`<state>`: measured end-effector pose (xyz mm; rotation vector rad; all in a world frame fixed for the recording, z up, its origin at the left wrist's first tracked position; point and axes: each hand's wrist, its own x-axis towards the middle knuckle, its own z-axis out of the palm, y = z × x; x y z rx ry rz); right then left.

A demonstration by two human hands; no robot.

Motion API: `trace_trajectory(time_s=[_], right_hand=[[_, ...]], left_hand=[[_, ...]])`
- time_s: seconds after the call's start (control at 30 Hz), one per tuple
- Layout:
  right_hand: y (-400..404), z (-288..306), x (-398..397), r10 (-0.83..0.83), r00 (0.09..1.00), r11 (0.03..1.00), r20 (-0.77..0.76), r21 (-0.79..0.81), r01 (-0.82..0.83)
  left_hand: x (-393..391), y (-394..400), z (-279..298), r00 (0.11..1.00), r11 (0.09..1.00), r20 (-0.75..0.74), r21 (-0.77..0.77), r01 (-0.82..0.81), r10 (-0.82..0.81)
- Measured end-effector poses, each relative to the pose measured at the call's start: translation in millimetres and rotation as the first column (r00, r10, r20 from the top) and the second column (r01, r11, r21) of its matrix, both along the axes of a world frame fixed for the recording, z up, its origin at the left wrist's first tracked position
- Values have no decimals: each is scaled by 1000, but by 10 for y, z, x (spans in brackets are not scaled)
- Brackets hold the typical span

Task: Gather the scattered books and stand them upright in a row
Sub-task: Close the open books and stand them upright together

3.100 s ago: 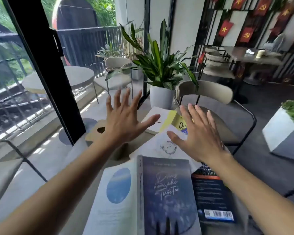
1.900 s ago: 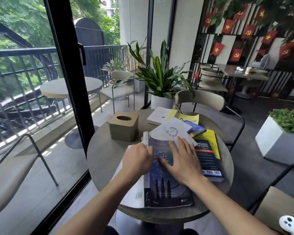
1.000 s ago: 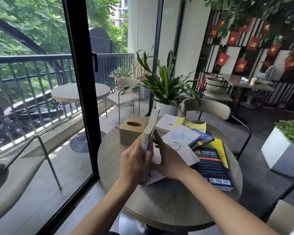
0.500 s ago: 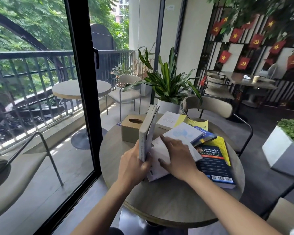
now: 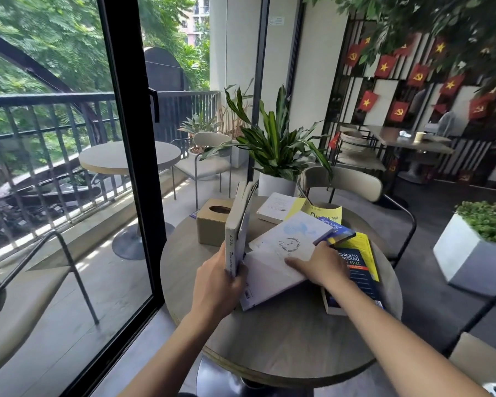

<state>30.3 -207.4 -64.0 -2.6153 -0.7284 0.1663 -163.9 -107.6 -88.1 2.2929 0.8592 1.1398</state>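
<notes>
Since half a second ago, the right hand (image 5: 321,266) has slid rightward across the flat white paperback with the crescent drawing (image 5: 281,259), fingers now spread flat near its right edge, gripping nothing.

Largest here is the round grey wood-grain table (image 5: 284,345), matt and smooth, with books strewn over its far and right parts. That white paperback lies tilted near the centre, overlapping its neighbours; it looks thin and bendy, so I would lift it by the spine edge rather than a corner. At the right edge lies the dark blue and yellow hardback-sized book (image 5: 358,270), thicker and probably heavier, with a glossy cover that may slip. Under the white one's far corner pokes a blue and yellow glossy book (image 5: 337,233). Toward the far edge sits the yellow and white paperback (image 5: 301,209). The left hand (image 5: 218,285) is closed round the lower spine of the upright grey-white softcover book (image 5: 236,227), standing left of centre and leaning slightly, its cover gaping. Behind it stands the tan square tissue box (image 5: 212,224).
</notes>
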Motion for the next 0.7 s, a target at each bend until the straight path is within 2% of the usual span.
trace_trajectory(time_s=[0.1, 0.17, 0.23, 0.3, 0.4, 0.53, 0.6, 0.7], right_hand=[[3, 157, 46, 11, 999, 969, -36, 248, -2], [13, 340, 20, -11, 1000, 929, 25, 371, 1], [31, 529, -48, -28, 992, 894, 120, 447, -29], [77, 639, -120, 8, 984, 887, 179, 452, -89], [154, 655, -204, 114, 974, 881, 195, 433, -190], [138, 712, -310, 322, 943, 744, 86, 593, -309], [111, 745, -359, 479, 878, 671, -18, 653, -352], [121, 747, -457, 617, 783, 637, -71, 629, -445]], left_hand=[[27, 66, -40, 999, 998, -39, 58, -15, 18], [62, 127, -55, 998, 997, -62, 67, -24, 28], [112, 152, -46, 998, 998, -50, 46, -43, 45], [175, 145, -47, 998, 999, -45, 30, -39, 40], [257, 125, -78, 999, 1000, -36, 5, -27, 27], [281, 161, -115, 999, 999, -14, -16, -39, 39], [259, 186, -146, 1000, 995, -10, -104, 1, -2], [249, 205, -191, 991, 977, -57, -184, 109, -122]])
